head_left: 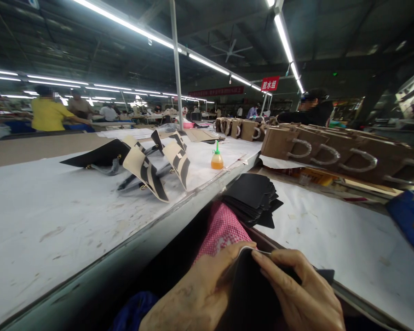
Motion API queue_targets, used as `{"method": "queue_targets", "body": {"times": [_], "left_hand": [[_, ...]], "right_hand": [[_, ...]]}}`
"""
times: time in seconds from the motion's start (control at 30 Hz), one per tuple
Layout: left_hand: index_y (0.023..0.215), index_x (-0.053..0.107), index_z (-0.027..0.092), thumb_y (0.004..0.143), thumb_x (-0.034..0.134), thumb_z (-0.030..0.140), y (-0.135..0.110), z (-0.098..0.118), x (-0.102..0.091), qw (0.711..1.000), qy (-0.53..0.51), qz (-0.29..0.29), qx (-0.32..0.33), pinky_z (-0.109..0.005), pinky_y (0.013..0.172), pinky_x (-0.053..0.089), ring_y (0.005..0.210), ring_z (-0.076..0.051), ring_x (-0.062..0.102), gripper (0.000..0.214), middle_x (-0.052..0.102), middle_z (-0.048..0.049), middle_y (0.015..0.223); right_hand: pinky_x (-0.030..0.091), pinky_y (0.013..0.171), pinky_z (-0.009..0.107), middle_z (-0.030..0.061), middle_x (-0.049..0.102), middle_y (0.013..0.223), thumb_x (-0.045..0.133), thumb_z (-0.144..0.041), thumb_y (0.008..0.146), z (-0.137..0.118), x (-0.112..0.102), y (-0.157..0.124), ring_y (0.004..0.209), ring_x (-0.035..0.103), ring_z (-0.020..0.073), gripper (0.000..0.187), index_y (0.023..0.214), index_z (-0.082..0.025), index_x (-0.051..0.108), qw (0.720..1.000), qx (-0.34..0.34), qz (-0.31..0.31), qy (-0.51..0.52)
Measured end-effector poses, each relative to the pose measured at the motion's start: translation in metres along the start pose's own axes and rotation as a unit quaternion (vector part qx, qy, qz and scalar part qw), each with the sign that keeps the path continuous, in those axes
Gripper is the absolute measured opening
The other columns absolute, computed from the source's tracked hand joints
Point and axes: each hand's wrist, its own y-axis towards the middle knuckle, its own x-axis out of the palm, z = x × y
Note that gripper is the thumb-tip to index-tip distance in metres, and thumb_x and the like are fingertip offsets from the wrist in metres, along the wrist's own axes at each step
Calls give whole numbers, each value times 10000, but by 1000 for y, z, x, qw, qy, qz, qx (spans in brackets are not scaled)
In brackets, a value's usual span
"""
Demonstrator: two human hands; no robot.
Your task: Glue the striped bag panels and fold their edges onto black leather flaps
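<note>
Low in the view, my left hand grips a black sheet by its upper left edge, thumb along the pale rim. On the right side of the same sheet, my right hand pinches the top edge with thumb and fingers. A dark corner pokes out beyond the right hand; whether it belongs to the same sheet I cannot tell. Just past the hands lies a stack of black cut pieces. Pink checked cloth covers my lap behind the left hand. The sheet's lower part runs out of view.
Black and cream panels with straps stand on the white-covered table at left. Near its edge is a squeeze bottle of amber liquid. Brown bags with wrapped handles line the right, with a blue bin nearby. Several people work farther off.
</note>
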Motion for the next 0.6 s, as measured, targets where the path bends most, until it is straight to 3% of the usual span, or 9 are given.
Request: {"method": "queue_targets", "body": {"times": [0.17,0.33,0.47,0.6], "left_hand": [[1451,485,309,996,522,267,-5,-5,2,998,54,13,-12,-297,1056,472,1105,-198,648,458,680,-18,1269],[1516,397,309,1002,481,278,-9,-7,-1,994,100,7,-52,-320,983,518,967,-206,682,522,719,-28,1147],[1481,469,304,1011,465,292,-8,-13,-9,993,110,3,-40,-353,1142,396,1243,-241,584,470,604,-24,1414],[1444,520,295,1027,450,366,-9,-26,-13,996,54,26,-66,-376,1179,344,1310,-240,530,428,604,-22,1416]], "right_hand": [[566,662,191,21,616,933,550,-41,938,-2,0,0,770,661,108,565,1397,-371,551,1000,9,2,1],[557,686,181,26,611,935,545,-29,936,-2,-2,0,785,658,102,564,1400,-350,556,1000,10,-8,2],[547,671,170,31,609,918,538,-52,947,-1,-3,4,782,651,97,490,1358,-311,604,1000,-2,-21,3],[534,633,156,33,616,896,528,-67,951,-2,-5,7,755,648,93,420,1297,-268,656,999,-2,-35,0]]}}
